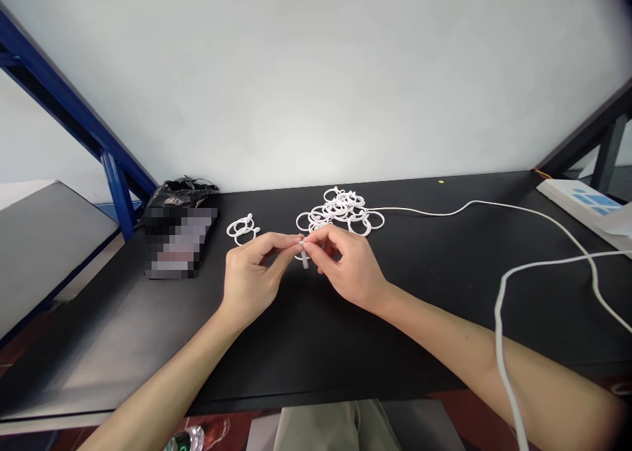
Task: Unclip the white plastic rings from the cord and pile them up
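Note:
Over the middle of the black table, my left hand [253, 276] and my right hand [356, 272] meet fingertip to fingertip. Both pinch a small white plastic ring [305, 261] with a short pale tab hanging down. Fingers cover most of it, so the exact spot where each hand grips is hard to see. Just beyond my fingers lies a loose heap of white plastic rings [340, 207], some with small knobs on them. Several more rings [241, 229] form a smaller group to the left, beyond my left hand.
A black plastic bag [180, 191] and a blurred-out packet [180, 243] lie at the table's left. White cable [501, 319] runs across the right side, over my right forearm. A white box [580, 204] with blue print stands far right. A wall closes off the back.

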`<state>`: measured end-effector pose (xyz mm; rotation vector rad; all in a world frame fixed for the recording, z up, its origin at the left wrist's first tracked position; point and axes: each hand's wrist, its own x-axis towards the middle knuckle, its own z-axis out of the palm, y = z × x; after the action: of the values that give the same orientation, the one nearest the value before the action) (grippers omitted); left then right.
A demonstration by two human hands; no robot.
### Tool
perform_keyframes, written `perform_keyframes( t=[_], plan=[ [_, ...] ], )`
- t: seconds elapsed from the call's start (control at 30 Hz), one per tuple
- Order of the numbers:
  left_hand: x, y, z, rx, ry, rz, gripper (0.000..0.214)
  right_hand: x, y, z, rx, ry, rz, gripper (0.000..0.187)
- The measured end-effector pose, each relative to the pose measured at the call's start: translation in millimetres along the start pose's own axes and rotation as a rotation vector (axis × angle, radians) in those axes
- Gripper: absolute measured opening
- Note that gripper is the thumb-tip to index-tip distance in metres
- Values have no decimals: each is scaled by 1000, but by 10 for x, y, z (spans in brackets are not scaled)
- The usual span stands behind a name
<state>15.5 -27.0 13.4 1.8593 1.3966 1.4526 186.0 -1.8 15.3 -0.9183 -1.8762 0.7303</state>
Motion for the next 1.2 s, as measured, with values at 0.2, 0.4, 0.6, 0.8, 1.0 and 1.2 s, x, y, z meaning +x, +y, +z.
perform_keyframes(
  t=[0.2, 0.4, 0.6, 0.8, 1.0, 1.2],
  plan=[
    [29, 19, -1, -26, -66, 36, 14, 26, -5, -2, 91, 9, 64, 15],
    [26, -21, 26, -28, -205, 93, 30, 47, 19, -22, 196, 18, 176, 19],
    [127, -207, -25, 337, -41, 174, 34, 141, 130, -105, 1, 78, 62, 16],
    [273, -628, -218, 744, 52, -20, 46, 167, 212, -163, -281, -21, -2, 15],
    [277, -673, -233, 877, 52, -92, 45, 97, 183, -91, -492, -300, 8, 18],
    [157, -437, -83, 729, -34, 53, 24, 98, 189, -21, -678, -355, -45, 15]
  ],
)
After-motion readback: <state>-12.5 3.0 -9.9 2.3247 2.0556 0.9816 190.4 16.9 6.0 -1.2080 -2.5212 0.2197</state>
